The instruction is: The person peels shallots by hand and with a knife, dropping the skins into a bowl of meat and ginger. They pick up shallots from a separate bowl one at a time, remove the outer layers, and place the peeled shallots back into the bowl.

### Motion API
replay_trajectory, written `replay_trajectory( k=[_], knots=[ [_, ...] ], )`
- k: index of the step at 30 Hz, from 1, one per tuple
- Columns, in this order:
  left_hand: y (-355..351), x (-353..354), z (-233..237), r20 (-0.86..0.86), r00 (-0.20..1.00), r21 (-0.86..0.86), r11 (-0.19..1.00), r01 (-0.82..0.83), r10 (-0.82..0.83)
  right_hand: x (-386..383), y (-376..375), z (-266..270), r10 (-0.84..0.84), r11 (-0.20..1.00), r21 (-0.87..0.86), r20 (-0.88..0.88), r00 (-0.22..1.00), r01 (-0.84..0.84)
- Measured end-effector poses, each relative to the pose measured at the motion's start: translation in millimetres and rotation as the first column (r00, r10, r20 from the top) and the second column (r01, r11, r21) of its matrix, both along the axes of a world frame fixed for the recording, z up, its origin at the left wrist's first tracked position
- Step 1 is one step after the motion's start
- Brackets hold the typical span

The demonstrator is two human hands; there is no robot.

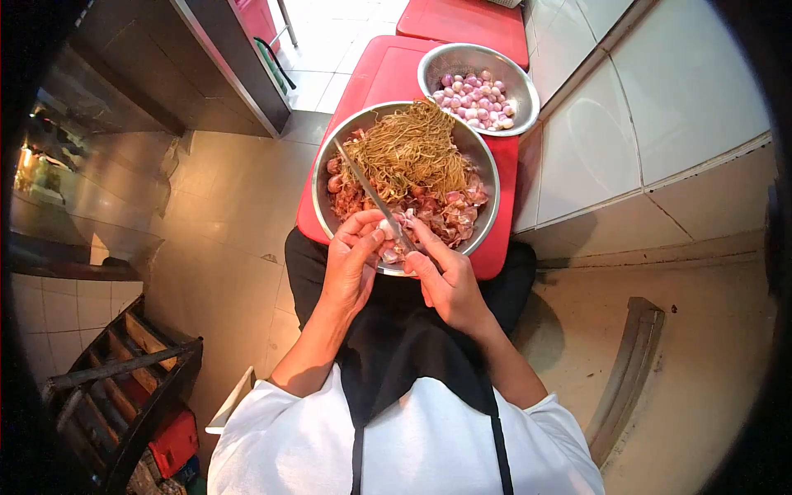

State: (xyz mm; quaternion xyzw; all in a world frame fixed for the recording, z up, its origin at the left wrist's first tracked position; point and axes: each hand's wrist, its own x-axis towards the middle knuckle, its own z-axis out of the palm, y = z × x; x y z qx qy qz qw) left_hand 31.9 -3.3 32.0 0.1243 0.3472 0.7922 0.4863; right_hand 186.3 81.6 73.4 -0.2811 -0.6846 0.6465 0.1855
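Note:
My left hand [353,260] pinches a small pale pink shallot [386,229] over the near edge of a large metal bowl [492,194]. In my right hand [448,285] is a knife [363,180], its blade pointing up and to the left across the bowl and passing close beside the shallot. Inside the bowl, a heap of dry, stringy brown roots [417,148] lies over reddish papery skins [462,216]. Some unpeeled shallots [334,183] show along the bowl's left side. My fingers partly hide the shallot and the knife's handle.
A smaller metal bowl [528,91] of peeled shallots [477,101] stands behind, to the right. Both bowls rest on a red stool [371,70], with another red stool [470,25] beyond. White tiled wall [668,124] runs along the right; a dark slatted rack [124,371] stands lower left.

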Motion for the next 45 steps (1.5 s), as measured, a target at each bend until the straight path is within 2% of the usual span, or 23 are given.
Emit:
replay_trajectory(
  k=[5,8,11,14,17,21,24,26,29,30,32,33,36,37,38,40,42,45],
  knots=[
    [1,-1,5,0.048,0.996,-0.015,0.997,0.073,-0.072,1,1,1,-0.054,0.95,-0.308,0.003,0.999,0.052],
    [3,-1,7,0.095,0.991,-0.008,0.995,0.096,-0.095,-2,-2,-5,-0.15,0.928,-0.356,-0.097,0.984,0.106],
    [4,-2,5,0.132,0.985,0.001,0.994,0.11,-0.109,4,2,-3,-0.096,0.937,-0.343,-0.06,0.994,0.07],
    [4,-1,-2,0.205,0.976,0.002,0.997,0.078,-0.077,3,1,-6,-0.039,0.996,-0.077,-0.025,0.999,0.037],
    [4,3,4,0.227,0.973,-0.027,0.999,0.04,-0.033,1,0,-15,-0.007,0.958,0.287,-0.059,0.998,0.024],
    [6,6,10,0.223,0.975,-0.093,0.996,0.007,0.014,0,-3,-16,-0.007,0.936,0.351,-0.056,0.998,0.026],
    [3,4,0,0.251,0.968,0.023,1.0,0.009,-0.015,-1,-1,-8,-0.031,0.943,0.329,-0.037,0.999,0.042],
    [3,5,4,0.239,0.97,0.012,0.999,0.051,-0.052,-1,2,-16,-0.061,0.955,0.289,-0.039,0.997,0.07],
    [3,4,12,0.219,0.973,-0.023,0.997,0.078,-0.071,-3,4,-31,-0.065,0.936,0.336,-0.124,0.99,0.103],
    [4,4,14,0.212,0.974,-0.035,0.996,0.084,-0.075,-2,4,-23,-0.091,0.981,0.162,-0.076,0.993,0.102],
    [8,5,23,0.094,0.994,-0.144,0.988,0.062,-0.048,1,4,-2,-0.116,0.974,-0.193,0.022,0.993,0.118],
    [12,4,27,0.031,0.999,-0.194,0.98,0.044,-0.039,-3,0,-11,-0.234,0.934,-0.296,-0.086,0.968,0.199],
    [36,-9,33,-0.312,0.95,-0.261,0.964,-0.056,-0.03,3,15,-18,-0.367,0.776,-0.606,-0.208,0.907,0.175],
    [57,-15,37,-0.464,0.886,-0.223,0.967,-0.126,0.008,8,23,-28,-0.316,0.748,-0.653,-0.196,0.928,0.116],
    [80,-22,44,-0.517,0.856,-0.191,0.973,-0.13,0.013,11,23,-33,-0.369,0.709,-0.692,-0.199,0.908,0.136],
    [132,-40,48,-0.488,0.872,-0.137,0.99,-0.043,-0.03,9,24,-29,-0.464,0.627,-0.763,-0.202,0.863,0.158],
    [175,-43,73,-0.453,0.89,-0.126,0.992,0.001,-0.058,8,23,-30,-0.465,0.623,-0.766,-0.2,0.863,0.158],
    [212,-58,61,-0.533,0.839,-0.167,0.986,0.026,-0.113,10,20,-41,-0.429,0.634,-0.755,-0.163,0.888,0.168]
  ],
)
